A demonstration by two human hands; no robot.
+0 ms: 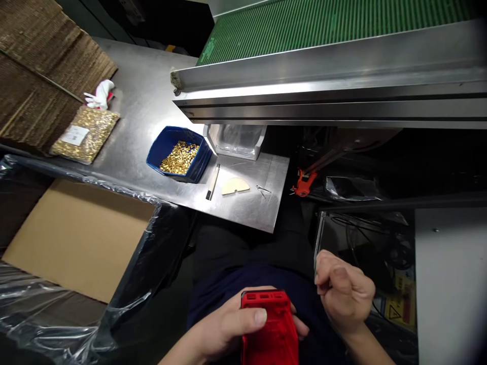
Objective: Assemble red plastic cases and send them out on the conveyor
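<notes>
One red plastic part [271, 329] gripped in left hand [224, 329]; right hand [344, 294] curled shut, holding nothing visible; gold bits in blue bin [178, 153] untouched, so work seems barely begun.

The red part [271, 327] looks like matt moulded plastic. At eleven o'clock the table [148, 106] is brushed, dull-shining metal; the blue bin [163, 147] is smooth plastic holding glossy brass-coloured bits [179, 158]. The box [76, 238] at nine is matt cardboard under shiny film, possibly polythene.
</notes>
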